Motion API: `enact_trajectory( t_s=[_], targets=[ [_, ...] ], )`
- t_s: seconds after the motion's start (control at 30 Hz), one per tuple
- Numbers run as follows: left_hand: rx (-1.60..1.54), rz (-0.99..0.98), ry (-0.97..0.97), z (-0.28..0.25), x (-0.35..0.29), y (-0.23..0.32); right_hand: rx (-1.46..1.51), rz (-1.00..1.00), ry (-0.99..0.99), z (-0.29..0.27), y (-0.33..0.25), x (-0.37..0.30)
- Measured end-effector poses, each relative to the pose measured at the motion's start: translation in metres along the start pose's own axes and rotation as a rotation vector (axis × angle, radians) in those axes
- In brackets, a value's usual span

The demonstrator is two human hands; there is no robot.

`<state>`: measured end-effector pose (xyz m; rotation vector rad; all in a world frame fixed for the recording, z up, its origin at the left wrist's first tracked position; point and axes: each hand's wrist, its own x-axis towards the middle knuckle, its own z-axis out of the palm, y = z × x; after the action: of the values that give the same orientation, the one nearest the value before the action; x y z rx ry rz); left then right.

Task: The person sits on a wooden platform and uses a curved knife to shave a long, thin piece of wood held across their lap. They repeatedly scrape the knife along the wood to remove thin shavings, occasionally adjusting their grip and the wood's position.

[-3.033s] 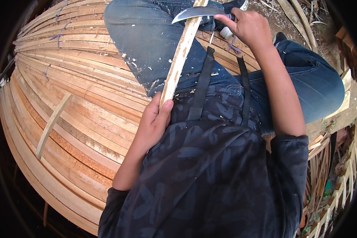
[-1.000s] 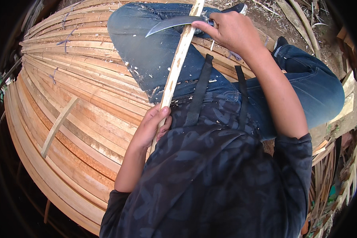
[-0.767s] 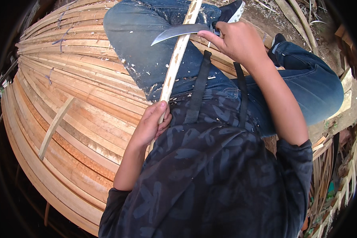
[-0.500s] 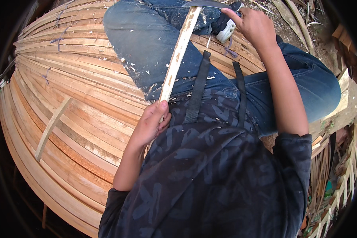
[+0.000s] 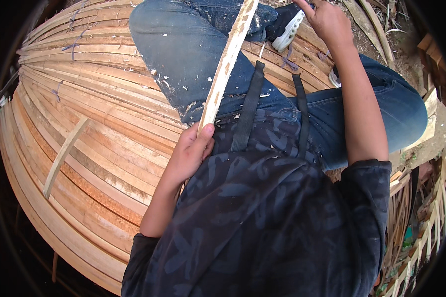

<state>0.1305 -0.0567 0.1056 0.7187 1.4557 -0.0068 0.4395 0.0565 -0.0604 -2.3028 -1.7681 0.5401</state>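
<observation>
My left hand [image 5: 192,151] is closed round the lower end of a pale wooden strip [image 5: 226,64]. The strip slants up and away over my jeans to the top edge, with brown patches along its whitish face. At the top right my right hand [image 5: 332,24] is closed, its thumb stretched out toward the left. The curved knife in its grip half a second ago now lies beyond the picture's upper edge, so its blade is hidden. Bent legs in blue jeans [image 5: 176,54], flecked with shavings, lie under the strip.
Long wooden slats [image 5: 109,143] spread beneath me and to the left, some tied with purple string [image 5: 73,45]. A short loose slat [image 5: 64,156] lies across them. Black straps [image 5: 248,109] hang over my lap. More thin strips [image 5: 406,237] are piled at the right.
My right hand has moved away and slightly right, taking the curved knife out of view. The left hand keeps its hold on the strip, which has shifted slightly.
</observation>
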Motion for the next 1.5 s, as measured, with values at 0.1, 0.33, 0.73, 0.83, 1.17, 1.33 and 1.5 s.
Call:
enact_trajectory(
  t_s=[0.1, 0.33, 0.73, 0.83, 1.17, 1.33, 1.5],
  targets=[
    [-0.03, -0.009, -0.015, -0.002, 0.0, 0.0, -0.025, 0.02, -0.044, 0.002, -0.002, -0.005],
    [0.044, 0.016, 0.01, -0.001, 0.0, 0.0, 0.03, -0.359, -0.17, -0.012, -0.054, -0.025],
    [0.093, 0.038, 0.026, -0.004, -0.002, -0.001, 0.014, 0.046, -0.065, -0.002, 0.008, 0.009],
    [0.101, 0.03, 0.029, -0.005, -0.002, -0.004, 0.031, -0.198, -0.128, -0.01, -0.031, -0.002],
    [0.091, 0.003, 0.025, -0.01, -0.012, -0.005, -0.136, 0.425, -0.084, 0.09, 0.241, 0.063],
    [0.101, 0.031, 0.062, -0.007, -0.005, -0.002, 0.234, 0.267, -0.02, 0.001, 0.022, 0.032],
    [0.111, 0.017, 0.08, -0.015, 0.002, -0.014, 0.054, -0.28, -0.214, 0.002, -0.039, 0.007]
  ],
)
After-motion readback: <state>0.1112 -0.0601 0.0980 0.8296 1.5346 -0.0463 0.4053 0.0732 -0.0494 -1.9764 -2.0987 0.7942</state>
